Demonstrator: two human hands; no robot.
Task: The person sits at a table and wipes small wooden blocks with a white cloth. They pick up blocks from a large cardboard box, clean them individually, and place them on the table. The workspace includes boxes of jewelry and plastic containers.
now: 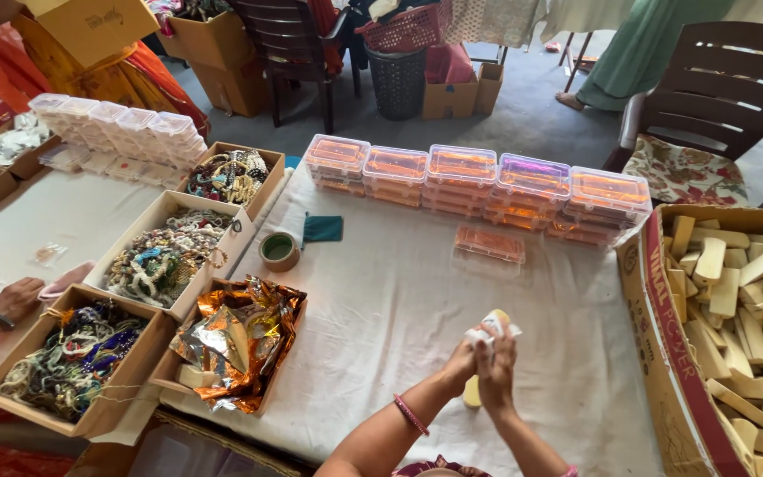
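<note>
While both hands, left hand (461,364) and right hand (497,367), clamp together on one pale block (491,327) being wrapped above the white tablecloth (399,309), filled clear boxes (479,181) stand stacked, and the carton of bare blocks (735,300) looks largely full.

A white cloth (399,309) covers the worktop. The clear boxes (479,181) show orange inside. The foil (236,340) is coppery orange and silver. The blocks (744,300) are pale cream in a brown carton (655,336) with a red stripe. The tape roll (278,250) is tan with a green core, beside a teal cloth (322,228). The chair cushion (686,172) is floral, red on cream.
</note>
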